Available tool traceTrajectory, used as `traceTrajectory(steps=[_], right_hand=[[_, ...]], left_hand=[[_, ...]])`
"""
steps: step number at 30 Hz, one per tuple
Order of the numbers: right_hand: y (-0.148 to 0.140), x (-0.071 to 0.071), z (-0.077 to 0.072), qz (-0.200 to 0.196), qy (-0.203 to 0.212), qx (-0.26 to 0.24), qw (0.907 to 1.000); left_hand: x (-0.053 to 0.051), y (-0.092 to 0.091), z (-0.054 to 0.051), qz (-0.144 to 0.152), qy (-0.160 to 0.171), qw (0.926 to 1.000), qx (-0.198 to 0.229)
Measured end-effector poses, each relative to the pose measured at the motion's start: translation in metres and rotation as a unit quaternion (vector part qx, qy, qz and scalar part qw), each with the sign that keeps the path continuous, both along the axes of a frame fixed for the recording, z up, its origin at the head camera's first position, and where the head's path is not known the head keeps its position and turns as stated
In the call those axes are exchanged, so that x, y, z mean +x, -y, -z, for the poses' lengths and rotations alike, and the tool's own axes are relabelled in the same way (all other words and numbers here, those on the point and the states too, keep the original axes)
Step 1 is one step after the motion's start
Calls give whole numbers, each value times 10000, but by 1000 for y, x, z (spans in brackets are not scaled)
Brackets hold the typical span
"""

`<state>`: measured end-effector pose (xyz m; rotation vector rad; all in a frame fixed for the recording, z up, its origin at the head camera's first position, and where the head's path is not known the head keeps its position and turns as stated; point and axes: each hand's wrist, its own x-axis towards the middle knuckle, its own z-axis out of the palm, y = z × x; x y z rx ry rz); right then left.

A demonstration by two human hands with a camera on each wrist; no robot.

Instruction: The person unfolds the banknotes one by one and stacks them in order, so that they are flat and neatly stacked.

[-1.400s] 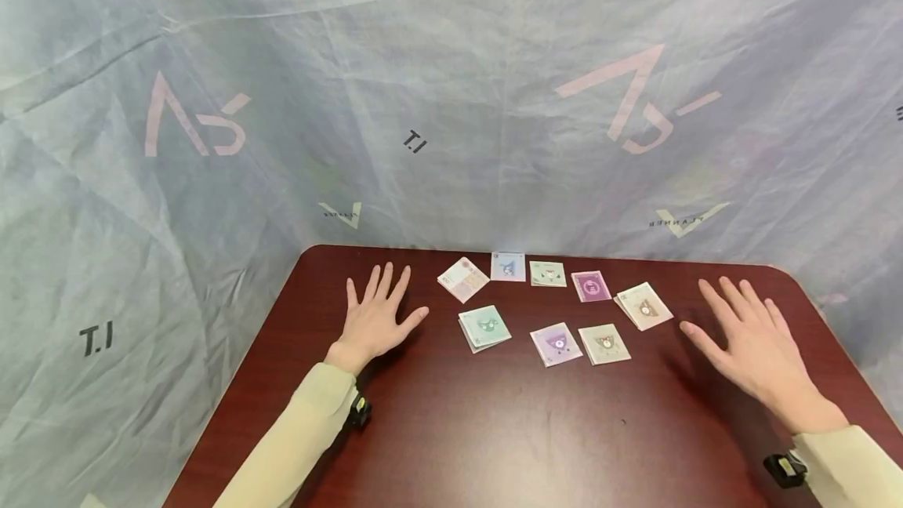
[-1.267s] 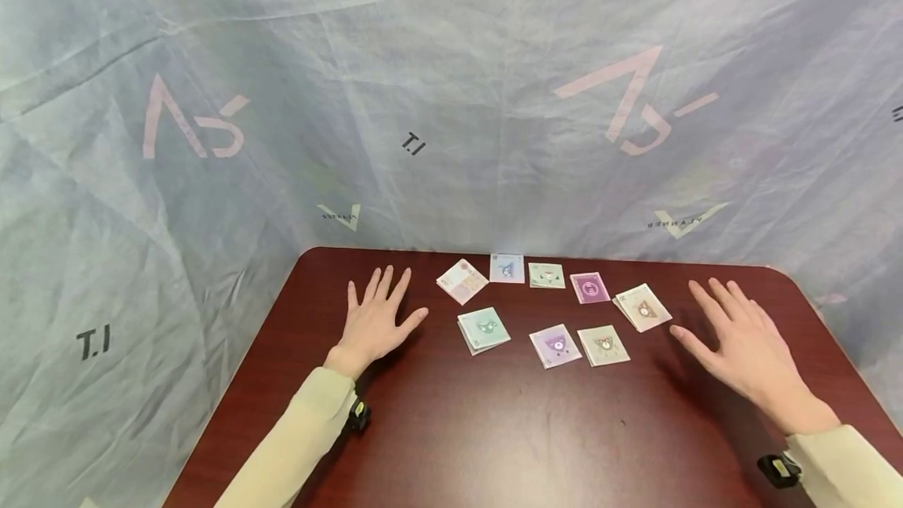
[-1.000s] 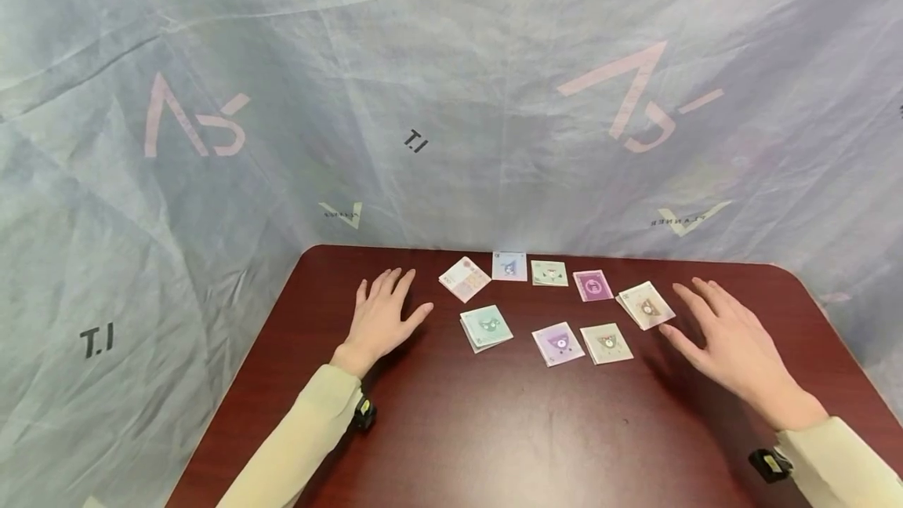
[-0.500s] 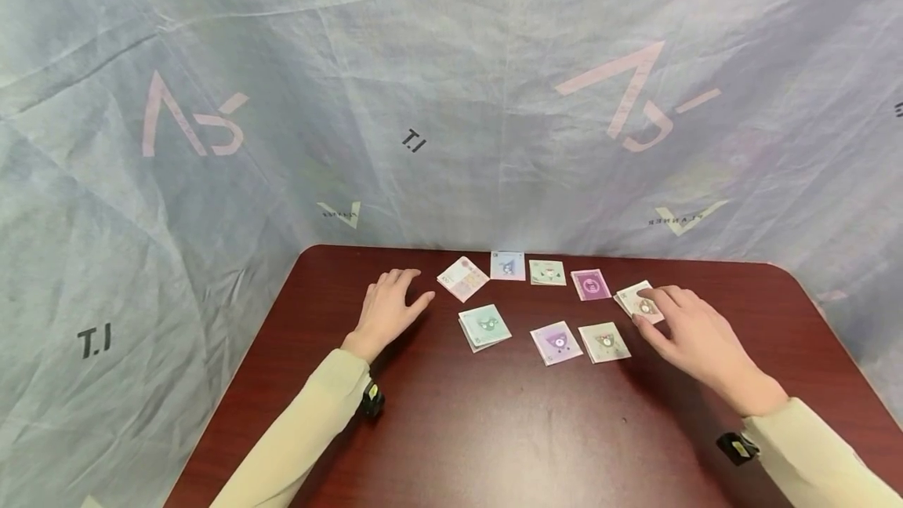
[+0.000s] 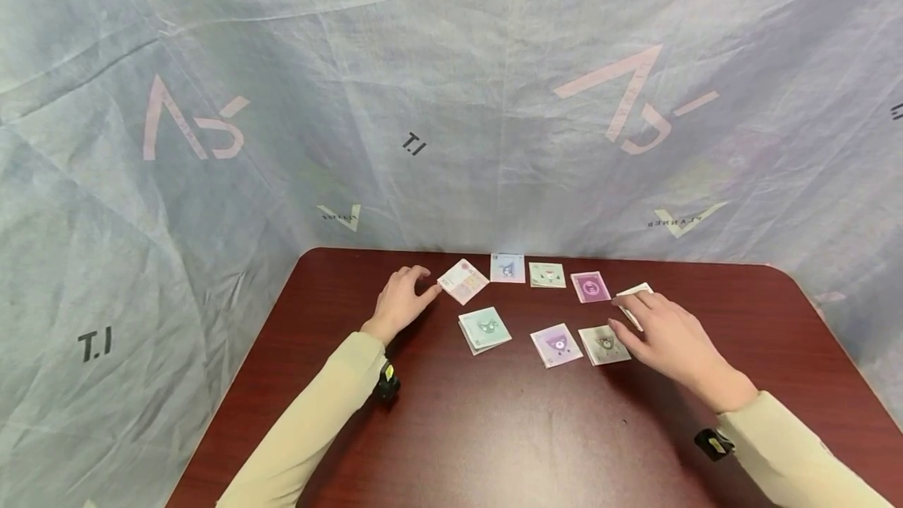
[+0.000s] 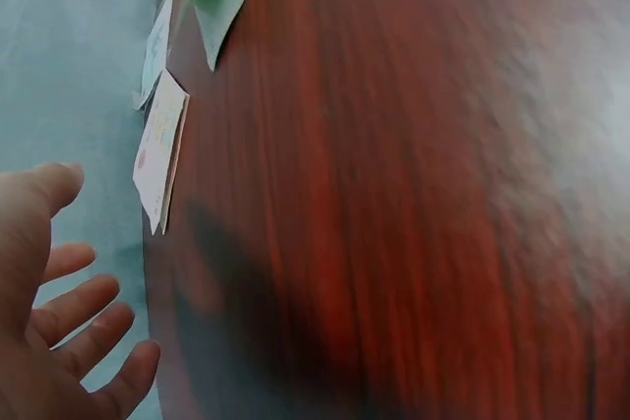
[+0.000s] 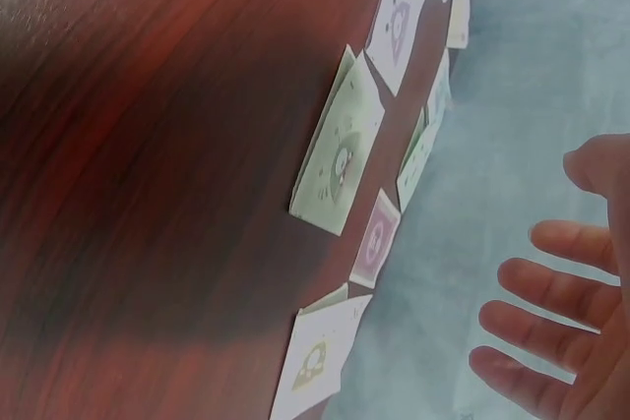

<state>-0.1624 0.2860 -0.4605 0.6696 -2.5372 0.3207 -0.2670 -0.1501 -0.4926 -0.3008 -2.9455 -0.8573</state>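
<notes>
Folded paper notes with cartoon prints, like play banknotes, lie on a dark red wooden table. My left hand (image 5: pixel 400 300) hovers beside the pink-and-cream note (image 5: pixel 464 282), thumb tip close to its left corner; whether they touch I cannot tell. Its fingers are loosely bent around nothing, as the left wrist view shows. Over the brown note (image 7: pixel 320 351) hangs my right hand (image 5: pixel 677 339), partly hiding it in the head view. That hand's thumb is near the olive note (image 5: pixel 600 347). Relaxed, apart fingers (image 7: pixel 541 302) hold nothing in the right wrist view.
A blue note (image 5: pixel 508 267), a pale green note (image 5: pixel 547 275) and a magenta note (image 5: pixel 591 287) lie along the back. Nearer are a teal note (image 5: pixel 484 329) and a lilac note (image 5: pixel 557 345). A grey cloth (image 5: pixel 494 100) hangs behind the table (image 5: pixel 494 429).
My left hand has moved right toward the pink-and-cream note, its fingers bending more. The right hand has come left from the table's right side to above the brown note. The notes look unmoved.
</notes>
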Motion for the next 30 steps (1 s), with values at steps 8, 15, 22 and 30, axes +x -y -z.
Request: traceTrajectory(steps=[8, 15, 22, 30], right_hand=[[10, 0, 8, -126, 71, 9, 9999], [14, -1, 15, -153, 87, 28, 9998], [19, 2, 22, -107, 316, 127, 9994], [20, 1, 24, -160, 276, 148, 9994]], left_hand=[[-15, -7, 9, -42, 299, 9995, -135], [-28, -18, 10, -198, 532, 9982, 206], [-29, -29, 16, -270, 481, 9983, -201], [-35, -37, 9, -415, 589, 9969, -299]])
